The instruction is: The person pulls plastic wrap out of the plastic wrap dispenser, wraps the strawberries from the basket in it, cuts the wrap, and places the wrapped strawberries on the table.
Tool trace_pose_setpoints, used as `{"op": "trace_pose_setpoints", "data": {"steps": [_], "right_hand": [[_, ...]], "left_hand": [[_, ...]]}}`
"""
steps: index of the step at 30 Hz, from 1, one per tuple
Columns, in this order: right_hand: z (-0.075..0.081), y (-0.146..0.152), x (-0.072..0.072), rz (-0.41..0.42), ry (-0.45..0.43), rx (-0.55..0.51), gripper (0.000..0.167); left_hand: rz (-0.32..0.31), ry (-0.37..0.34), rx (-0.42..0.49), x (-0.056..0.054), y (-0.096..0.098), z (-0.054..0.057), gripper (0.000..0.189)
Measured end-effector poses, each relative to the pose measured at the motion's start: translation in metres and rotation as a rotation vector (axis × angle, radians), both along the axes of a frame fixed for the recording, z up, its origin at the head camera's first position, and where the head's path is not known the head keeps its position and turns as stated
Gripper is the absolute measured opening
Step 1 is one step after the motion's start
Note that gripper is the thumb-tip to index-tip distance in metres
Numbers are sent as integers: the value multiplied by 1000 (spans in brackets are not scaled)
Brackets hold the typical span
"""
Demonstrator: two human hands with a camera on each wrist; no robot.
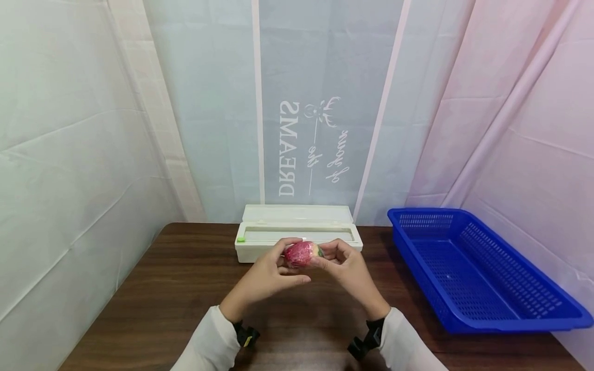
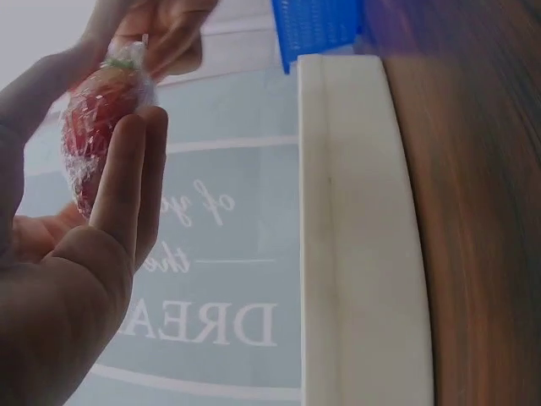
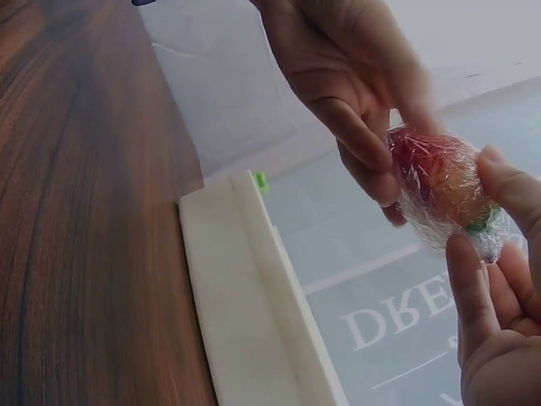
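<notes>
A red strawberry (image 1: pixel 299 254), pale yellow near its green top, is held up between both hands above the table. Clear cling film wraps it tightly, crinkled and shiny on the strawberry (image 2: pixel 97 127) in the left wrist view. My left hand (image 1: pixel 271 273) holds its red end between fingers and thumb. At the green end, my right hand (image 1: pixel 349 268) pinches the film-covered top, thumb on the near side; the right wrist view shows the twisted film by the strawberry's (image 3: pixel 444 186) green part. Behind the hands stands a white cling film dispenser (image 1: pixel 250 252) with its lid raised.
A blue perforated plastic basket (image 1: pixel 445 309) stands on the right of the brown wooden table (image 1: pixel 185 288). The dispenser has a green slider (image 1: pixel 241 239) at its left end. Pale fabric curtains (image 1: pixel 223 129) with printed lettering enclose the back and sides.
</notes>
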State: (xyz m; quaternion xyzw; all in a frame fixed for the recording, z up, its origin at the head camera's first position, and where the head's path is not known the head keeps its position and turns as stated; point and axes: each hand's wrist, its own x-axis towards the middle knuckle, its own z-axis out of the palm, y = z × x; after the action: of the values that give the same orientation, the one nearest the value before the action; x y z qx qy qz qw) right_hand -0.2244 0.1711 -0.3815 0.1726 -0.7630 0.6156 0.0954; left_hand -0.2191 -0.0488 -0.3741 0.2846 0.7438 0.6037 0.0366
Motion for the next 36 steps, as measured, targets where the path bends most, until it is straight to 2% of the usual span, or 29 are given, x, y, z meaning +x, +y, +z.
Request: {"op": "trace_pose_setpoints", "data": {"steps": [3,9,12,16,20,28,36], "right_hand": [[1,1,0,10,-11,6,31],[3,0,2,-4,-23,8,32],[2,-3,3,-8,-22,-4,31],[0,-8,5,17,-4,-11,32],[-1,-10,5,26,12,-11,32],[1,-6,5,18,-1,19,31],[0,-2,3,44,41,42,25]], "left_hand": [[26,98,-54,0,1,-2,78],[207,331,-247,1,3,-4,75],[273,411,-279,0,8,-7,73],[353,475,-295,0,15,-10,70],[378,477,-307,1,15,-11,63],[281,414,-380,0,4,-7,52],[243,397,-382,-3,-1,-6,34]]}}
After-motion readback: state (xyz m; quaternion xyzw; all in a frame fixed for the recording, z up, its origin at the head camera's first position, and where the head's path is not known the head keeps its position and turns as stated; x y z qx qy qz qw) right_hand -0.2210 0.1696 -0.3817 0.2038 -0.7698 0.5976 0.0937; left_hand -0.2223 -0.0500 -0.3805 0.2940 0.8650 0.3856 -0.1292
